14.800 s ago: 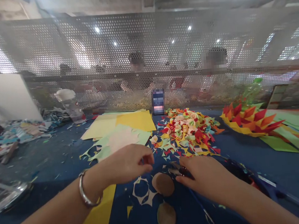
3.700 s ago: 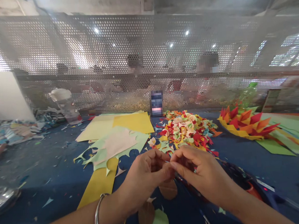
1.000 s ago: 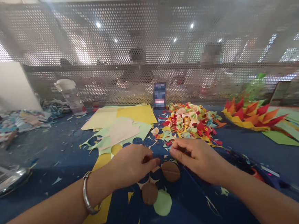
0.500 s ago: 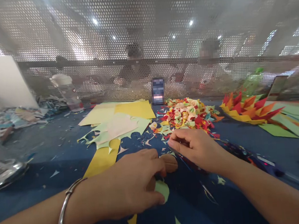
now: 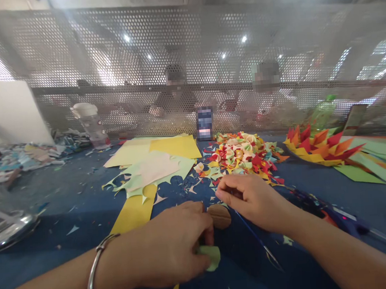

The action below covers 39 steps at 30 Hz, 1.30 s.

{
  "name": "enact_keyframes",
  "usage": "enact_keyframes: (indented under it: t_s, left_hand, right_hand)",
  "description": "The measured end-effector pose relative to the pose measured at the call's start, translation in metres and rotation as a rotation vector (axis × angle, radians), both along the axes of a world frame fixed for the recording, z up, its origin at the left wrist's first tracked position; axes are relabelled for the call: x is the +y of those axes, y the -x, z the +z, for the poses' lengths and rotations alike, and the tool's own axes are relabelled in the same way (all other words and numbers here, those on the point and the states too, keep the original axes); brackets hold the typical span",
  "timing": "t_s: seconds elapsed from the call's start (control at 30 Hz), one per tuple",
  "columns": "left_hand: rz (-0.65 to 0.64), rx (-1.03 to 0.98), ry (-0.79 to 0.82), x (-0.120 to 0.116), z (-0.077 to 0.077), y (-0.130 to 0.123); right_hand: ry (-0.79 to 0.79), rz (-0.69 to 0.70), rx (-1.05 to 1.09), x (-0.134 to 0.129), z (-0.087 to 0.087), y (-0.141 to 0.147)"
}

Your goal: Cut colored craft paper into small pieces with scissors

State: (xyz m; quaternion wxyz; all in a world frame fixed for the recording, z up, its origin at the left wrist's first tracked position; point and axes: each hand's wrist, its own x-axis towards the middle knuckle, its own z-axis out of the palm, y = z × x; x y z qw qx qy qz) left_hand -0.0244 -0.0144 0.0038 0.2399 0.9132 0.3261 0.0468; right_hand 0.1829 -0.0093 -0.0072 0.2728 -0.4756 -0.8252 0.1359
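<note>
Head view, left fingers [image 5: 208,227] pinching green disc [image 5: 214,257], flat earlier, now tilted, right fingers [image 5: 231,199] curled, grip unclear.

Cardboard disc [image 5: 220,217] is lying between left hand [image 5: 170,244] and right hand [image 5: 250,198]; paper sheets [image 5: 176,147] are lying beyond the left, paper heap [image 5: 243,151] beyond the right. Phone [image 5: 205,125] is standing behind.
</note>
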Motion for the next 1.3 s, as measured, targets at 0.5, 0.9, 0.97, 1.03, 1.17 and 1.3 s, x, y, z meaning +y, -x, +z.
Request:
enact_keyframes:
  t_s: [0.5, 0.9, 0.97, 1.03, 1.17, 1.3]
  left_hand:
    - [0.343, -0.776, 0.636, 0.031, -0.009, -0.008]
    - [0.423, -0.934, 0.868, 0.027, -0.007, -0.015]
    - [0.430, -0.925, 0.902, 0.026, -0.007, -0.015]
    - [0.440, -0.924, 0.896, 0.027, -0.008, -0.015]
    - [0.470, -0.947, 0.844, 0.028, -0.009, -0.015]
    - [0.524, -0.897, 0.761, 0.027, -0.010, -0.017]
  right_hand:
    - [-0.081, -0.022, 0.140, -0.008, 0.010, 0.002]
    - [-0.178, 0.094, 0.034, -0.007, 0.003, 0.004]
    - [-0.182, 0.099, 0.038, -0.006, 0.004, 0.003]
    - [-0.168, 0.098, 0.063, -0.006, 0.005, 0.003]
    - [-0.133, 0.073, 0.108, -0.007, 0.007, 0.004]
    - [-0.107, 0.044, 0.129, -0.006, 0.006, 0.008]
